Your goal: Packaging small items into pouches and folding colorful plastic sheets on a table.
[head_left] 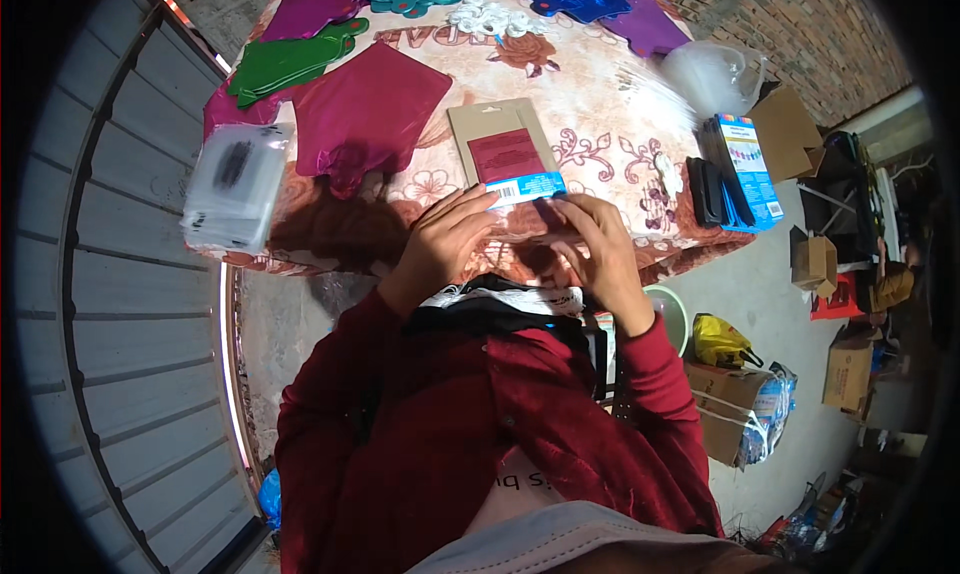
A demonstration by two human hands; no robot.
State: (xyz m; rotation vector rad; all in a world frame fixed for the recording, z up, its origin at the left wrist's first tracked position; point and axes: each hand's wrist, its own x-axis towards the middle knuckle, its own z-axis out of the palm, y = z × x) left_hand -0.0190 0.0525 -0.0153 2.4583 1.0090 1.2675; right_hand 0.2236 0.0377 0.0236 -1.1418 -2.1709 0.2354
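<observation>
A flat tan cardboard packet (495,124) with a hang hole at its far end lies on the table in front of me. A dark red panel (505,156) shows on its middle, and a blue and white strip (527,188) crosses its near end. At that end's left corner rest the stretched fingers of my left hand (450,242). My right hand (600,244) is at the right corner, fingers bent and thumb apart; nothing shows in its grasp. Left of the packet lies a shiny magenta foil piece (370,109) with pointed corners.
Clear plastic bags (232,189) are stacked at the table's left edge. Green (295,64), purple and blue foil pieces lie farther back, by small white items (490,17). A blue box (745,169) and black objects (706,192) stand right. Cartons (722,406) sit on the floor.
</observation>
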